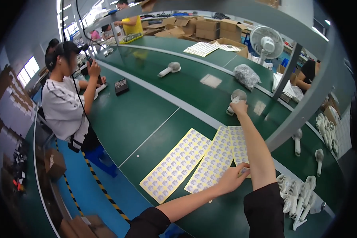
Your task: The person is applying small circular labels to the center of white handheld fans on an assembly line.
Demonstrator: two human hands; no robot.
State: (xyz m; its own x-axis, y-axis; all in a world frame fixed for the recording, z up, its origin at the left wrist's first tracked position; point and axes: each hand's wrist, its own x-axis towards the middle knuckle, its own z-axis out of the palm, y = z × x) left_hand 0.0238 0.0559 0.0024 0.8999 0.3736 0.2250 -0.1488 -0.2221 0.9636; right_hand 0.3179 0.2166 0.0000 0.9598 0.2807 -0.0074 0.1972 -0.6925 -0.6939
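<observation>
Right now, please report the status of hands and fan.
Right hand grips small handheld fan on green belt. Left hand touches sticker sheet. Nothing between them.

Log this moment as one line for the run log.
left hand: fingertips on sticker sheet | right hand: gripping small handheld fan on belt | spare fans right

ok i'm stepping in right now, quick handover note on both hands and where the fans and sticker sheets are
Left hand: fingertips on the near edge of the right-most sticker sheet, pinching at a sticker; whether one is lifted cannot be told.
Right hand: stretched out, gripping a small white handheld fan on the green belt.
Things: three yellow sticker sheets lie side by side in front, a pile of white fans at the right, another fan further up the belt.
Done: fan in hand. Left: no sticker visibly on it yet.
</observation>
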